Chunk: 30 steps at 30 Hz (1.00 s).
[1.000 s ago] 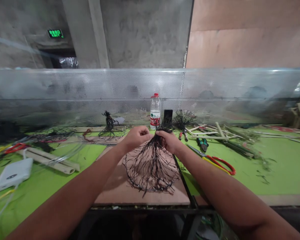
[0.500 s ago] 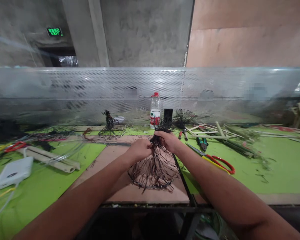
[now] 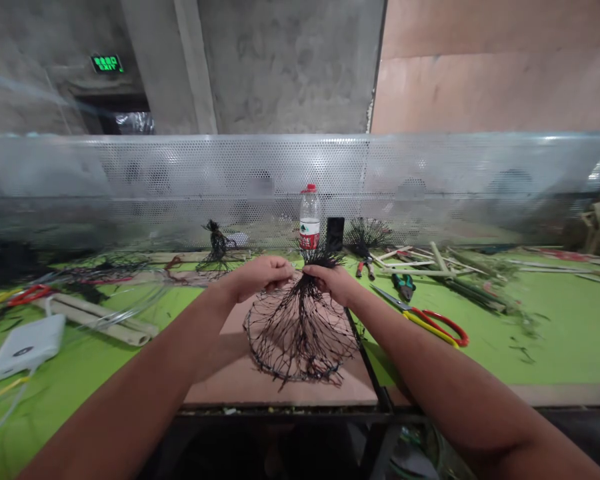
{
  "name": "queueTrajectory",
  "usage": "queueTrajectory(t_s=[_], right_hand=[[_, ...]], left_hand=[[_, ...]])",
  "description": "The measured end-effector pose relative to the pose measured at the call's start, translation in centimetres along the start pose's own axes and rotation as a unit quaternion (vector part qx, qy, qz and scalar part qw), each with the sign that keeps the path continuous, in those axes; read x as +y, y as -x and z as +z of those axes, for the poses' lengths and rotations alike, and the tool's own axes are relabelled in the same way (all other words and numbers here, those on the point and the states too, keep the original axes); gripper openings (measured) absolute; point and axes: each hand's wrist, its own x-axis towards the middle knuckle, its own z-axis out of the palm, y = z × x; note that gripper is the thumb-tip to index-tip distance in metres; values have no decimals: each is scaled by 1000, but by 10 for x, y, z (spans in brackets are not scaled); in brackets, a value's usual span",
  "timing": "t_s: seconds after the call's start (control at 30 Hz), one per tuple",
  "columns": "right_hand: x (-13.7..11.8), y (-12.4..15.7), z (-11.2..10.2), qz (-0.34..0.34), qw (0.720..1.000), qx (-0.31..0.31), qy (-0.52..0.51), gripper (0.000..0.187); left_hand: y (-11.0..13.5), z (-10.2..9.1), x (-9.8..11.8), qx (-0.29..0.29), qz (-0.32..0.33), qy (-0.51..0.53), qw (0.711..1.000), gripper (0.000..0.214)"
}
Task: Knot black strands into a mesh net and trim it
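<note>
A cone of thin black strands [image 3: 300, 327] stands on the brown board [image 3: 210, 383], spread over a ring at its base. The strands are gathered at a narrow neck and fan out in a tuft at the top. My right hand [image 3: 330, 279] is closed round this neck, thumb across its front. Just left of the neck, my left hand [image 3: 263, 275] is raised with thumb and fingers pinched together. Whatever lies in that pinch is too small to make out.
Scissors [image 3: 430, 323], green-handled pliers [image 3: 405, 288] and cut stalks [image 3: 445, 267] lie on the right. A water bottle [image 3: 309, 220] stands behind my hands. On the left are bamboo tubes [image 3: 110, 323] and a white device [image 3: 27, 347] with a cable. A perforated screen [image 3: 220, 173] crosses the back.
My left hand has moved up and away from the strands to the left, its fingers now pinched. My right hand still grips the neck, and more of the cone's left side shows.
</note>
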Motion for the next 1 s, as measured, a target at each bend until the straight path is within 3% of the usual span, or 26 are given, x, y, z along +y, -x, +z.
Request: queueTrajectory(t_s=[0.13,0.27,0.5,0.63,0.83,0.9,1.0], right_hand=[[2,-1,-2,4,998,-30,-63,42],[1,-1,-2,-31,994,-67,-78,39],[-10,1,6,-88,994,-37,-44,35],[-12,2,7,-53,997,-9,-56,31],[-9,0,6,4,994,54,-93,31],[-8,0,7,10,994,56,-96,29],[-7,1,9,23,994,53,-98,25]], left_hand=[[-12,0,13,32,15,77,996,31],[-28,3,20,35,26,82,996,32],[-41,9,34,-12,13,15,1000,30],[-45,7,35,38,45,-24,998,33],[-48,3,10,177,104,123,971,42],[-46,8,-2,137,95,131,977,52],[-45,24,-15,5,100,156,983,73]])
